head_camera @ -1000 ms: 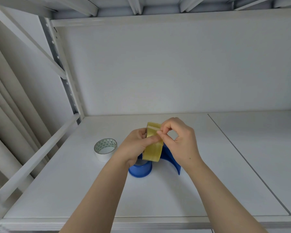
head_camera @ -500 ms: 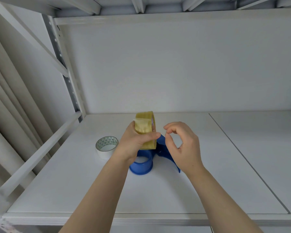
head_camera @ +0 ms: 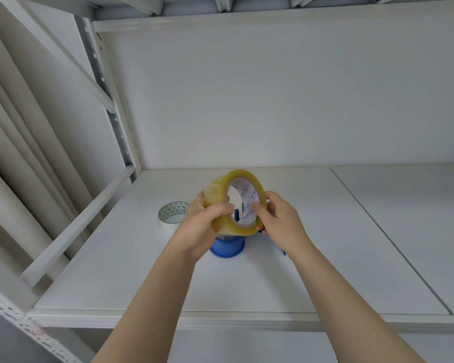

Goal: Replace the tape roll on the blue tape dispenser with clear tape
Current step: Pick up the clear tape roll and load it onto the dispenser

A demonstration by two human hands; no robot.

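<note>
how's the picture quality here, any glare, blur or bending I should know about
Head view: soft, even light, only faint shadows on the white shelf board. Wide-angle bending curves the shelf frame at the left. No strong glare; the yellowish clear tape roll held by the left hand and right hand is fairly sharp, core print unreadable. The blue plastic tape dispenser is mostly hidden.

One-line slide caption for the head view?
Both hands hold the clear tape roll above the blue dispenser.

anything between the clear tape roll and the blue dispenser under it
Nothing visible does. The yellowish clear tape roll, held by the left hand and right hand, sits just above the blue plastic tape dispenser.
</note>
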